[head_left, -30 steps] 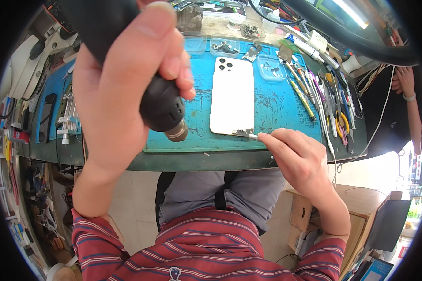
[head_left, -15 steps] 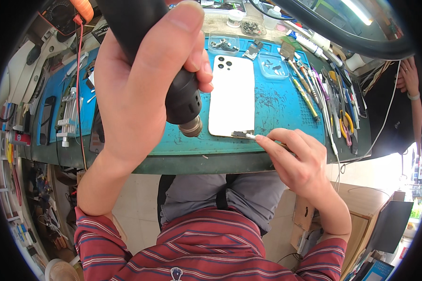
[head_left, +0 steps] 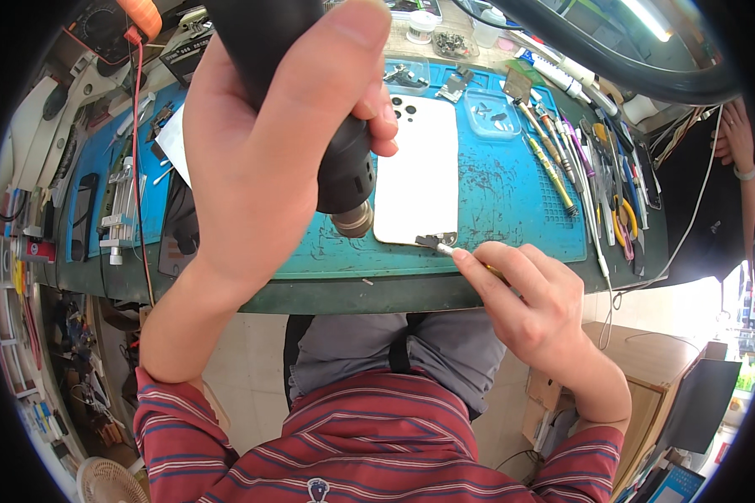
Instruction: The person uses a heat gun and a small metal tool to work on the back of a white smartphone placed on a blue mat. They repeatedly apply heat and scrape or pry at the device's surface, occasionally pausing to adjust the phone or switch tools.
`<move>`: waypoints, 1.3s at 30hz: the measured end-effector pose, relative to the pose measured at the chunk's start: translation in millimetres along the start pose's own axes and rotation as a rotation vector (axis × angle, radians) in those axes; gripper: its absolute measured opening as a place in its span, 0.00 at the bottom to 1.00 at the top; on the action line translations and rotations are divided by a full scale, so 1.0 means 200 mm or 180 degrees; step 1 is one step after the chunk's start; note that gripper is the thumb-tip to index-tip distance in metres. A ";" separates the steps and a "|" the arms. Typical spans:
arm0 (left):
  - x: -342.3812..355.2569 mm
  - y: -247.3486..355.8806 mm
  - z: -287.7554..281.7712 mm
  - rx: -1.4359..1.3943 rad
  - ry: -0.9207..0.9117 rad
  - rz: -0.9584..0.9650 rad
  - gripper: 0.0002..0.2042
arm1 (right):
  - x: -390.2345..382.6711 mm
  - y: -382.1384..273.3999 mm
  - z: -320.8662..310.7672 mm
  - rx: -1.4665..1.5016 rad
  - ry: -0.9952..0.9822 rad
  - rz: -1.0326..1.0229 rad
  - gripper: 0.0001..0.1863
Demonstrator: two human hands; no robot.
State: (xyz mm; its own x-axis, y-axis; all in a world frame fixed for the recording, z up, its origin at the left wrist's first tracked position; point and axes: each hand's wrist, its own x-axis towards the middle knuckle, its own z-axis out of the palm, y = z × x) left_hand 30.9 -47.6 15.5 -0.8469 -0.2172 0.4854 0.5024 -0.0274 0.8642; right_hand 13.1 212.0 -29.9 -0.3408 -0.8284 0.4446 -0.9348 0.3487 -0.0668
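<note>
A white smartphone [head_left: 417,180] lies back up on a blue work mat [head_left: 503,197], its camera lenses at the far end. My left hand [head_left: 260,159] is wrapped around a black hot air gun [head_left: 342,172], whose metal nozzle points down just left of the phone's near end. Between the fingers of my right hand [head_left: 528,289] is a slim tool [head_left: 445,249] with a pale collar and dark flat tip. That tip touches the phone's near right edge, where a small dark patch of the phone shows. Most of the tool's handle is hidden by my fingers.
Tweezers, pliers [head_left: 622,220] and pens stand clustered along the right. Clear boxes of small parts [head_left: 492,115] sit behind the phone. A black ring-shaped frame [head_left: 646,88] hangs at upper right. A metal clamp fixture [head_left: 119,214] lies left. Another person's hand [head_left: 732,138] shows far right.
My left hand and the hot air gun have shifted a little to the right, closer to the phone. The tool in my right hand has changed its angle slightly at the phone's edge.
</note>
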 end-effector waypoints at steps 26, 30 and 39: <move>0.00 -0.09 0.07 -0.0291 0.0351 -0.0304 0.18 | 0.00 -0.03 -0.02 0.0212 -0.0104 0.0086 0.19; -0.02 -0.09 0.08 -0.0321 0.0162 -0.0414 0.17 | -0.05 -0.03 -0.05 0.0269 -0.0169 0.0257 0.23; -0.01 -0.09 0.11 -0.0498 0.0338 -0.0128 0.16 | -0.05 -0.05 -0.06 0.0288 -0.0200 0.0189 0.25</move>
State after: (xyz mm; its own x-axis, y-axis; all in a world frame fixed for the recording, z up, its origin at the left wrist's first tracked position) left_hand 20.0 -24.6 0.9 -0.8478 -0.3144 0.4271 0.4965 -0.1877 0.8475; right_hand 26.7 222.2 -23.4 -0.3988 -0.8343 0.3807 -0.9170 0.3594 -0.1731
